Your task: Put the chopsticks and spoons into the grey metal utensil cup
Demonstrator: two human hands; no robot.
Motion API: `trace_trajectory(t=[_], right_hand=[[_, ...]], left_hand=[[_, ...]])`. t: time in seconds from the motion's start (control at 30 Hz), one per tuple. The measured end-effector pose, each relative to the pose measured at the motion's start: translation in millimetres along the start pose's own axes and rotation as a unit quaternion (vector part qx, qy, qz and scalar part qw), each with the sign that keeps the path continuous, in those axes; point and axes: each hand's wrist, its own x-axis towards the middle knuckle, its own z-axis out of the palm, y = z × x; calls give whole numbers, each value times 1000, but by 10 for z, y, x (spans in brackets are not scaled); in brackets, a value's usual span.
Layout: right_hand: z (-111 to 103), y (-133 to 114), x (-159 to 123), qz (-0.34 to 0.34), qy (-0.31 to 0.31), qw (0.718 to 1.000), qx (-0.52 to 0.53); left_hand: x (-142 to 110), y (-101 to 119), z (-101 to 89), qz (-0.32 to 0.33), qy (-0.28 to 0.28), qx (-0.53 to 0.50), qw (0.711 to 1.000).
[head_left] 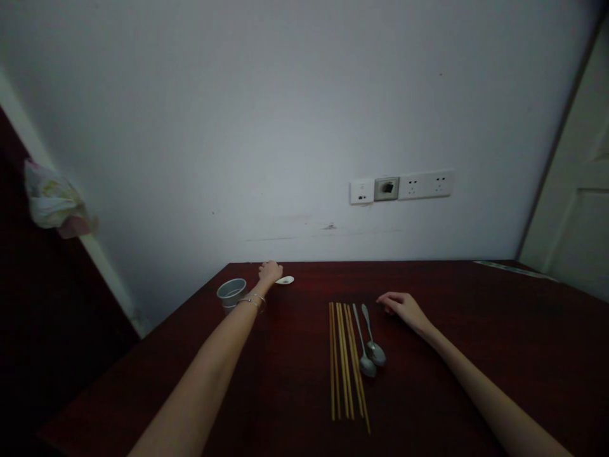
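The left hand (270, 271) is at the white spoon (286, 280) near the far edge of the table (285, 387); its grip cannot be made out. The right hand (402, 307), loosely half open and empty, lies near two metal spoons (376, 355).

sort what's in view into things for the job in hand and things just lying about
Likely part of it:
white spoon, by the left hand
chopsticks
two metal spoons, near the right hand
cup

Just about:
hanging bag
wall sockets
pale strip, far right
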Motion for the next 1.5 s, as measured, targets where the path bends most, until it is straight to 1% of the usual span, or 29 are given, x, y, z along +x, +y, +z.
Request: trace_trajectory(t=[0.13, 0.3, 0.43, 0.57, 0.67, 0.8, 0.93, 1.27, 1.4, 1.5], right_hand=[[3, 14, 4, 2, 4, 1000, 8], [8, -1, 2, 11, 2, 1000, 8], [5, -31, -16, 11, 8, 1000, -12], [-4, -2, -13, 11, 7, 1000, -29], [-7, 49, 6, 12, 2, 999, -37], [-8, 80, 23, 15, -4, 999, -41], [-7, 53, 15, 17, -2, 999, -40], [-4, 37, 11, 12, -9, 999, -39], [5, 5, -6, 3, -3, 1000, -27], [9, -1, -9, 1, -1, 1000, -17]], left_hand=[[6, -126, 139, -73, 68, -11, 995], [-29, -259, 234, -153, 116, -55, 980], [-37, -376, 249, -185, 139, -90, 969], [-28, -479, 253, -178, 145, -118, 966], [-44, -525, 240, -167, 139, -135, 967], [-110, -543, 202, -139, 120, -163, 969], [-163, -540, 174, -118, 101, -192, 969], [-94, -606, 208, -112, 99, -228, 962], [-116, -576, 231, -93, 110, -249, 958], [-124, -475, 230, -64, 119, -269, 954]])
